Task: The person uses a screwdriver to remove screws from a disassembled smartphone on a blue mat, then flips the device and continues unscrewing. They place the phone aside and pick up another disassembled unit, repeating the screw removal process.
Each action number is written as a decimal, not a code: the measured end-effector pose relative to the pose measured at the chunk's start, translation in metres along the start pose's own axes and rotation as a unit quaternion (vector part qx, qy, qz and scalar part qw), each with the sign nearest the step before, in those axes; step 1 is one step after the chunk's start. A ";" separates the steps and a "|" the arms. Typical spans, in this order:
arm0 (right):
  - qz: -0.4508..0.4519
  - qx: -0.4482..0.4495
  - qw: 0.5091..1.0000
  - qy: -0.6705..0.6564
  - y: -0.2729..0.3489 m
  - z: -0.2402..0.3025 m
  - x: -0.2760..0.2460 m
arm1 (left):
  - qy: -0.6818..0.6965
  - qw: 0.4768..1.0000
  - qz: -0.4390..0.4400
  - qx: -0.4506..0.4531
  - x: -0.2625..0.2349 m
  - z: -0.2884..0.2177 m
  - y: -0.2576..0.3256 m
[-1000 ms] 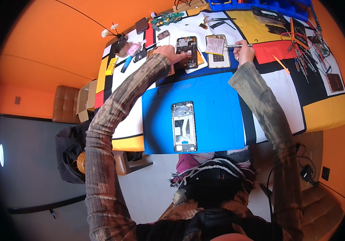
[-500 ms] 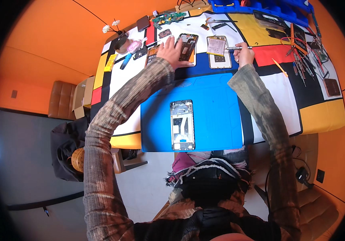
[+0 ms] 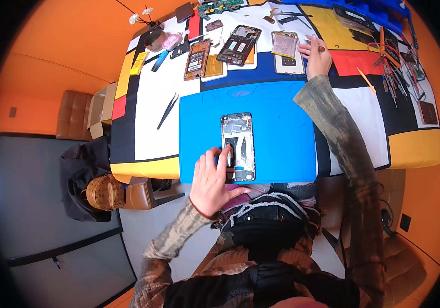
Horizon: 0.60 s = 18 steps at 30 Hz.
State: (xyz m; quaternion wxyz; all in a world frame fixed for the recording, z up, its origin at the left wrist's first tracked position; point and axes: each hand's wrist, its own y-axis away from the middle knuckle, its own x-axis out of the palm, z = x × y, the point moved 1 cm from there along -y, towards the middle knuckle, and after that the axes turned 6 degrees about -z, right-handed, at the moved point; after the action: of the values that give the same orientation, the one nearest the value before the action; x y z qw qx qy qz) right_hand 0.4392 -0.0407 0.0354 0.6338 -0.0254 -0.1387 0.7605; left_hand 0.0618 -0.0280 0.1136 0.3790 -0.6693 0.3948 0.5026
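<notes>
A stripped phone frame (image 3: pixel 245 126) lies upright on a blue mat (image 3: pixel 284 131). My left hand (image 3: pixel 210 179) reaches over its lower left edge. The fingertips touch the frame, while the thumb stretches apart below its bottom edge. At the back my right hand (image 3: pixel 318 57) is closed around a slim screwdriver (image 3: pixel 321 49), mostly hidden by the fingers. Beside that hand is an open pale phone housing (image 3: pixel 289 65) with a battery (image 3: pixel 285 44) in its upper part. A dark opened phone (image 3: pixel 239 46) and a copper-coloured one (image 3: pixel 198 59) lie farther left.
Black tweezers (image 3: pixel 168 110) lie left of the mat. An orange pry stick (image 3: pixel 366 80) and several screwdrivers (image 3: pixel 394 84) are at the right. A blue parts tray (image 3: pixel 379 18) stands at the back right. A yellow box (image 3: pixel 138 63) and flower pot (image 3: pixel 154 40) are at the back left.
My left hand has come back from the far phones to the frame on the mat, uncovering those phones and the tweezers. My right hand stays by the pale housing, its fingers turned upward.
</notes>
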 end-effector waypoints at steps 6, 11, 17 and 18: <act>0.079 -0.081 0.953 0.282 0.007 0.012 0.000 | 0.018 0.999 -0.014 -0.041 0.028 0.006 0.010; 0.140 -0.114 0.941 0.287 0.007 0.007 0.000 | 0.017 1.000 -0.009 -0.013 0.029 0.012 0.003; 0.217 -0.159 0.932 0.242 0.005 -0.004 0.002 | 0.023 1.000 0.005 0.004 0.024 0.011 -0.009; 0.214 -0.156 0.934 0.242 0.006 -0.005 0.003 | 0.022 1.000 0.001 -0.008 0.027 0.010 -0.012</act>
State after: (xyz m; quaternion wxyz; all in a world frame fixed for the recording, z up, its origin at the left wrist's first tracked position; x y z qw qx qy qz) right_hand 0.4343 -0.0380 0.0297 0.4589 -0.3362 -0.0897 0.8175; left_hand 0.0743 -0.0178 0.0868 0.3646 -0.6825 0.3999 0.4913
